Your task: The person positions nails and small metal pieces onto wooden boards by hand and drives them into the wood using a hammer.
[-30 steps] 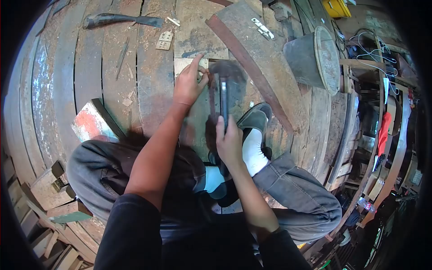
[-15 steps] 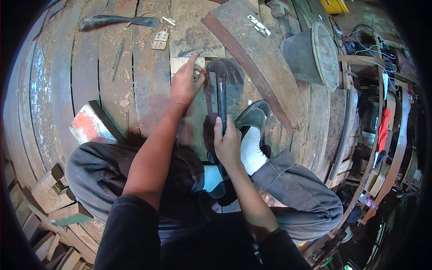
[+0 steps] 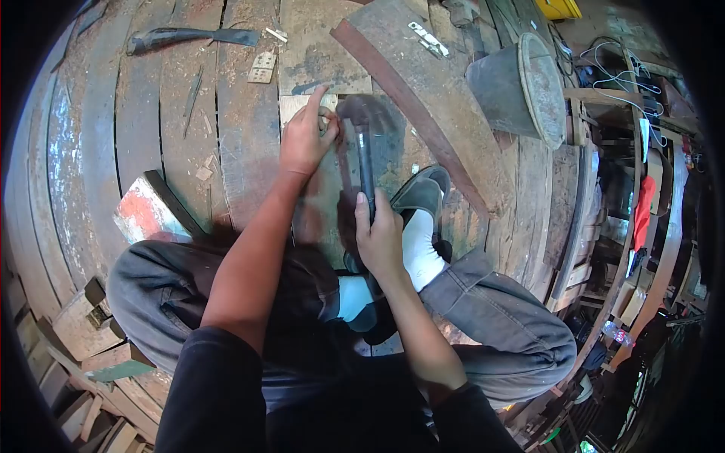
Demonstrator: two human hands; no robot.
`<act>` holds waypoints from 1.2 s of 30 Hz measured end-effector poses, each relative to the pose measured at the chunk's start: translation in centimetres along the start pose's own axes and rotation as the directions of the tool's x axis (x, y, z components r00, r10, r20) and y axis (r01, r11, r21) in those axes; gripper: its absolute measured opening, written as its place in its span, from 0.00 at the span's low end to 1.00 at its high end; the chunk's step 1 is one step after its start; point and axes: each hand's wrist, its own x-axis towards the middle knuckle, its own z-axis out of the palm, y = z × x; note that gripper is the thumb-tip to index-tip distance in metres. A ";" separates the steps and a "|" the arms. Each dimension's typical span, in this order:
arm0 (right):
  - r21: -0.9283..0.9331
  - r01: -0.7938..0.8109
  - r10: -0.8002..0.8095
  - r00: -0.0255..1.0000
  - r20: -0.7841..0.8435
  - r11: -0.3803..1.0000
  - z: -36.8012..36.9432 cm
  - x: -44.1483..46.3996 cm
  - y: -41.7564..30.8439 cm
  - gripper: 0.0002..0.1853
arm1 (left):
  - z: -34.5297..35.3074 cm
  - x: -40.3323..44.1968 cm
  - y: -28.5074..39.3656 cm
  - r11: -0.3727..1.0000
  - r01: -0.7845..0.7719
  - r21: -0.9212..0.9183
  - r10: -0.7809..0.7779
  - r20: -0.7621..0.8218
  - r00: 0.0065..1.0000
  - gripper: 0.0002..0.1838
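Note:
A hammer (image 3: 365, 162) with a dark handle is in my right hand (image 3: 380, 230), its fingers wrapped round the lower handle. The blurred hammer head lies just right of my left fingertips. My left hand (image 3: 304, 140) is pinched, index finger raised, on something too small to make out beside a pale wood piece (image 3: 291, 108). Beneath both hands is a dark-stained board (image 3: 321, 196) on the plank floor (image 3: 253, 143).
A grey bucket (image 3: 495, 94) lies tilted at the upper right, beside a curved board with a reddish edge (image 3: 423, 117). A chisel-like tool (image 3: 189, 35) rests at the upper left. A painted block (image 3: 143, 211) is by my left knee.
The view has shifted slightly, so floor objects sit farther left. The hammer head looks blurred again after being clearer half a second ago. Both hands keep nearly the same pose.

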 end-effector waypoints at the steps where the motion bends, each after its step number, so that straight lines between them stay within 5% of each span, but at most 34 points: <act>1: 0.000 -0.007 0.007 1.000 0.004 1.000 0.2 -0.3 0.1 0.12 | 0.3 0.1 -0.1 1.000 -0.012 0.011 0.012 -0.021 1.000 0.41; 9: 0.028 -0.051 0.051 0.999 0.001 0.998 0.1 0.5 1.3 0.14 | 0.2 0.1 -0.3 0.999 -0.053 0.008 0.053 -0.031 0.998 0.39; 20: 0.386 -0.132 0.155 0.987 -0.029 0.913 0.9 0.0 2.7 0.17 | -0.3 0.4 0.3 0.998 -0.068 0.018 0.068 -0.004 0.998 0.40; 25: 0.090 -0.130 0.126 0.991 0.049 0.987 1.3 -0.5 3.6 0.16 | 0.0 0.2 -0.2 0.996 -0.084 0.009 0.084 -0.019 0.996 0.42; 31: 0.007 0.066 -0.065 0.992 -0.106 0.998 1.3 0.0 2.1 0.15 | 0.0 0.3 -0.2 0.996 -0.085 0.001 0.085 -0.038 0.996 0.42; 36: -0.005 -0.032 0.032 0.999 0.030 0.999 0.8 0.2 1.6 0.11 | -0.5 0.2 0.1 0.996 -0.087 -0.003 0.087 0.019 0.996 0.43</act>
